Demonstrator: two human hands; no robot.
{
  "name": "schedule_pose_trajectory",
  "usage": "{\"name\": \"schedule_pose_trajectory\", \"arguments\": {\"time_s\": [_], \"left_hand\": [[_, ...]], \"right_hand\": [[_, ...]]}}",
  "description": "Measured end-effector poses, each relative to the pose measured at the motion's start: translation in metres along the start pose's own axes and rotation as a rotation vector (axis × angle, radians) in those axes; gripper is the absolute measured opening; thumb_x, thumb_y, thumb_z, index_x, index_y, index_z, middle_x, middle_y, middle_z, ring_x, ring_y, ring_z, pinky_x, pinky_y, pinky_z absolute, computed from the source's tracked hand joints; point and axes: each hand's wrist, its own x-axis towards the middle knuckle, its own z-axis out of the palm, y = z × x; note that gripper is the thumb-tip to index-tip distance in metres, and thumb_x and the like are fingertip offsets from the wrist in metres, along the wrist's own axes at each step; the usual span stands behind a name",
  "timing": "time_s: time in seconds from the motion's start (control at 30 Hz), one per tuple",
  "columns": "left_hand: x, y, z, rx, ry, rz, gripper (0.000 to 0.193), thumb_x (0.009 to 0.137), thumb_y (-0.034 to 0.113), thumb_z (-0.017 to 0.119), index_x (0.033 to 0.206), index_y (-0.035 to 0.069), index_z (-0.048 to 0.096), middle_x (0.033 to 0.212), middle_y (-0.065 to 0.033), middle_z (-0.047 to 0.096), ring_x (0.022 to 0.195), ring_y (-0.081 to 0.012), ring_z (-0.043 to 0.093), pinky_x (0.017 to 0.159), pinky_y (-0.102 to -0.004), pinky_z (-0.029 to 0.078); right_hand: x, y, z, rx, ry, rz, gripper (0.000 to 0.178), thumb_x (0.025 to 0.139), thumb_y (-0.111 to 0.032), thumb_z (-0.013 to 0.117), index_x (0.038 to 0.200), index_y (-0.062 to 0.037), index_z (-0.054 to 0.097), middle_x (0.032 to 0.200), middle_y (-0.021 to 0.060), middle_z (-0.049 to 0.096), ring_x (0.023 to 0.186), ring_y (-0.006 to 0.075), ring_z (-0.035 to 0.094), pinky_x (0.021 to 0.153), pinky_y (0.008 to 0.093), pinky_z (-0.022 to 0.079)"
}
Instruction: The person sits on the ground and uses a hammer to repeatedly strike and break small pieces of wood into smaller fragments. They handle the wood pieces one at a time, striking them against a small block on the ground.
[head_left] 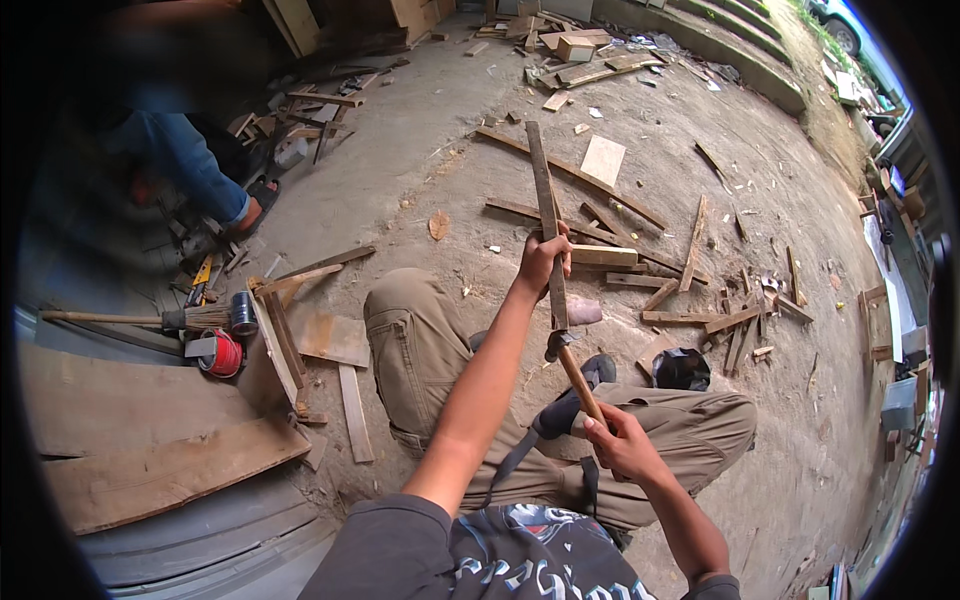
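Note:
My left hand [543,264] is wrapped round a long, dark wooden batten [542,175] at about its middle, tilted up and away from me. In my right hand [626,443] is a hammer [579,384], gripped by its wooden handle. The hammer's dark head meets or overlaps the batten's lower end; whether they touch I cannot tell. Both are above my crossed legs in khaki trousers [410,335]. Just beyond the batten lie a thick wood block [603,256] and a pinkish rounded piece [584,309].
Loose wood strips [640,205] and a pile of short offcuts [745,318] lie ahead and right. At left are a broom [195,317], a tin can [243,313], a red round container [222,356] and wide boards [170,470]. Another person's leg [185,165] is at upper left.

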Motion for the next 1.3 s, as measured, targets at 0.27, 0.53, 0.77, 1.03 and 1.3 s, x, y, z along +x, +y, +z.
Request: {"name": "schedule_pose_trajectory", "arguments": {"time_s": [0.27, 0.53, 0.77, 1.03, 1.3], "left_hand": [[0.0, -0.002, 0.0, 0.31, 0.181, 0.01, 0.011, 0.072, 0.013, 0.062, 0.074, 0.003, 0.057, 0.06, -0.004, 0.053, 0.045, -0.0156, 0.053, 0.043, -0.0326, 0.05], [-0.003, -0.022, -0.013, 0.261, 0.102, -0.128, 0.028, 0.073, 0.017, 0.071, 0.096, 0.005, 0.059, 0.076, -0.0039, 0.056, 0.052, -0.0144, 0.055, 0.047, -0.0301, 0.05], [0.002, -0.03, -0.029, 0.406, -0.1, -0.123, 0.087, 0.08, 0.084, 0.049, 0.102, 0.001, 0.066, 0.083, -0.0044, 0.066, 0.075, -0.0131, 0.064, 0.069, -0.0288, 0.052], [0.04, -0.028, -0.049, 0.691, 0.116, -0.032, 0.038, 0.095, 0.044, 0.062, 0.102, 0.007, 0.064, 0.086, -0.0023, 0.066, 0.082, -0.0124, 0.063, 0.074, -0.0295, 0.05], [0.043, -0.075, -0.032, 1.273, -0.148, 0.11, 0.087, 0.069, 0.043, 0.085, 0.135, 0.002, 0.046, 0.139, -0.022, 0.048, 0.129, -0.0324, 0.049, 0.107, -0.0418, 0.042]], "right_hand": [[0.001, -0.002, -0.015, 0.046, -0.058, 0.048, 0.029, 0.101, -0.027, 0.056, 0.116, -0.0024, 0.056, 0.07, -0.0062, 0.043, 0.053, 0.003, 0.039, 0.043, 0.0231, 0.032], [-0.013, -0.016, -0.022, 0.151, -0.151, 0.143, 0.024, 0.1, -0.022, 0.058, 0.116, -0.0034, 0.054, 0.072, -0.0056, 0.042, 0.054, 0.003, 0.037, 0.044, 0.022, 0.03], [-0.039, -0.038, -0.048, -0.22, -0.137, 0.149, 0.023, 0.101, -0.024, 0.055, 0.106, -0.0021, 0.055, 0.069, -0.004, 0.045, 0.055, 0.0053, 0.042, 0.046, 0.0243, 0.036], [-0.074, -0.06, -0.079, -0.308, -0.028, 0.204, 0.029, 0.101, -0.025, 0.057, 0.114, 0.0005, 0.055, 0.068, -0.0036, 0.046, 0.056, 0.0065, 0.044, 0.049, 0.0267, 0.04], [-0.107, -0.07, -0.09, -0.518, 0.021, 0.167, 0.035, 0.098, -0.026, 0.06, 0.118, 0.002, 0.055, 0.069, 0.0016, 0.051, 0.062, 0.011, 0.048, 0.056, 0.0311, 0.041]]}}
